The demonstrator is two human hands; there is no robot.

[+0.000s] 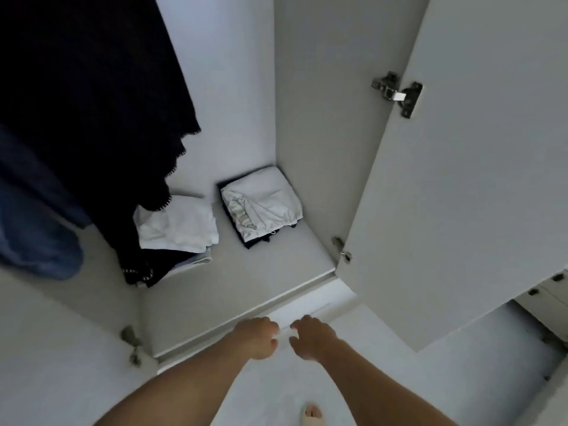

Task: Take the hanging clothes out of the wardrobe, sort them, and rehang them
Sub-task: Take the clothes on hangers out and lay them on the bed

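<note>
A long dark navy garment (pixel 92 103) with pale stitched edging hangs at the upper left inside the white wardrobe (pixel 322 118). A blue denim piece (pixel 37 229) hangs in front of it at the far left. Both my hands are low at the wardrobe's front, side by side and far from the hanging clothes. My left hand (pixel 258 336) and my right hand (pixel 312 336) have their fingers curled over the top edge of the white drawer front (pixel 310 305) below the wardrobe floor. The fingertips are hidden behind that edge.
Two folded piles lie on the wardrobe floor: white over dark cloth (pixel 178 229) on the left, pale grey over black (pixel 261 204) at the back right. The right door (pixel 476 179) stands open, with hinges (pixel 398 92). A foot (pixel 312 415) shows below.
</note>
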